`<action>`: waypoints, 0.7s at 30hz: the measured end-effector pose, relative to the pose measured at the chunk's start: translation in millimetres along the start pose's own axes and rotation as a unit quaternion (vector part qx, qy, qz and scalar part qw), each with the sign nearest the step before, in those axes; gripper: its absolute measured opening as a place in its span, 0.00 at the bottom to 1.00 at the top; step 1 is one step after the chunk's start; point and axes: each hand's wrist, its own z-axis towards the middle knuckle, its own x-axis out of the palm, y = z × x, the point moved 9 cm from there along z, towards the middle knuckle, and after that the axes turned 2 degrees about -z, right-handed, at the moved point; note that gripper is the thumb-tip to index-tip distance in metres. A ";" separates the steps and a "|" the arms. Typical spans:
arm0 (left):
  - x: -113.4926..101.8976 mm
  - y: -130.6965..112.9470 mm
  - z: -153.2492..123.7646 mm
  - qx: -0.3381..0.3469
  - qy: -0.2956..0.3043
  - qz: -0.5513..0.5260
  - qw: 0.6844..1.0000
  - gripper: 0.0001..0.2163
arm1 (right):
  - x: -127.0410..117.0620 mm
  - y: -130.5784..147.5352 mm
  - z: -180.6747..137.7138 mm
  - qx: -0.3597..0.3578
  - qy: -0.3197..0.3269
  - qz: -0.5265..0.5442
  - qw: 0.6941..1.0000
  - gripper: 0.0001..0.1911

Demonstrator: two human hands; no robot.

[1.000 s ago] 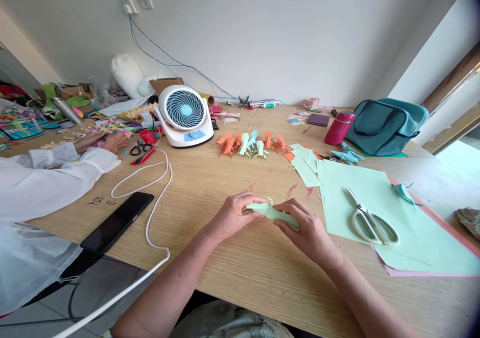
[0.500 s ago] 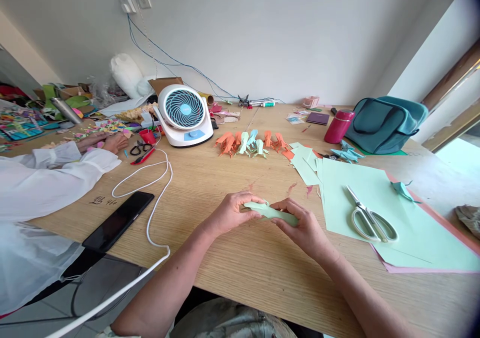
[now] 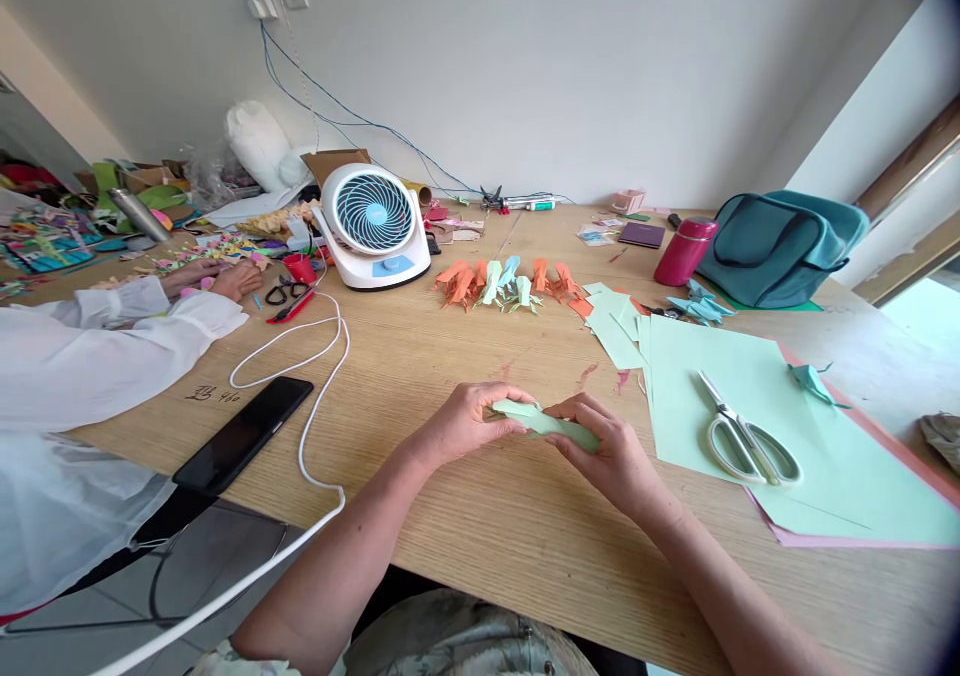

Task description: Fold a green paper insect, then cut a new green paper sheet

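A folded strip of pale green paper [image 3: 541, 422] is held just above the front of the wooden table. My left hand [image 3: 472, 422] pinches its left end between thumb and fingers. Around the right end, my right hand [image 3: 606, 446] is closed, thumb below and fingers on top. Part of the paper is hidden by the fingers. Farther back stands a row of several folded paper figures in orange, green and blue [image 3: 510, 284]. To the right, white-handled scissors [image 3: 750, 436] lie on large light green sheets [image 3: 682, 386].
A white fan [image 3: 375, 226] stands at the back left. A black phone [image 3: 244, 434] and white cable [image 3: 304, 446] lie at left, near a co-worker's white sleeve [image 3: 150, 346]. At the right are a pink bottle [image 3: 685, 251], a teal bag [image 3: 780, 246] and blue paper figures [image 3: 701, 303].
The view has shifted slightly, so things appear a little to the right. Both hands keep their grip on the green paper, with hardly any movement.
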 end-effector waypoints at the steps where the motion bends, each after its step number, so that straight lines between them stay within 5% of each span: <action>1: -0.2 -0.7 0.2 0.004 -0.003 0.005 1.000 0.14 | 0.0 0.4 0.1 -0.005 -0.001 -0.002 1.000 0.08; 14: -1.0 -4.8 1.6 0.053 -0.012 -0.003 0.998 0.13 | 0.5 -1.8 -1.1 -0.015 -0.010 -0.033 0.999 0.11; 21: -5.5 0.2 1.1 0.024 -0.045 -0.032 0.998 0.13 | -2.6 -0.4 -1.5 -0.040 -0.029 -0.040 0.998 0.13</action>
